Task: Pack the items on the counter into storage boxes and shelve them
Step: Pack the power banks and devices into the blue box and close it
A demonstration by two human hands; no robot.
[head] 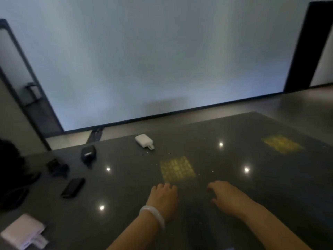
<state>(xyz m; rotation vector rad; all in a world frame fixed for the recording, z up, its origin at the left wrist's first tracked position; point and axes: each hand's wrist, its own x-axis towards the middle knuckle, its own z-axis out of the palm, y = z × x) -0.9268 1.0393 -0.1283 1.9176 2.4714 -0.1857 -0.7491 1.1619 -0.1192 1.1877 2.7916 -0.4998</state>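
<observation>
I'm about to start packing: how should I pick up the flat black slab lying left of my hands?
Take the black slab across its narrow width, thumb and fingers on the two long edges, reaching from above with the left hand. It lies flat on the counter, so probably only its edges offer purchase.

Both hands, left and right, empty over dark counter, white charger, black chargers left

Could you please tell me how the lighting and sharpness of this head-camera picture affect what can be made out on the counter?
Head view: dim and soft; ceiling lights glint off the glossy counter; the black items at left blur into shadow; the white charger reads clearly; wide-angle bending at the edges.
</observation>
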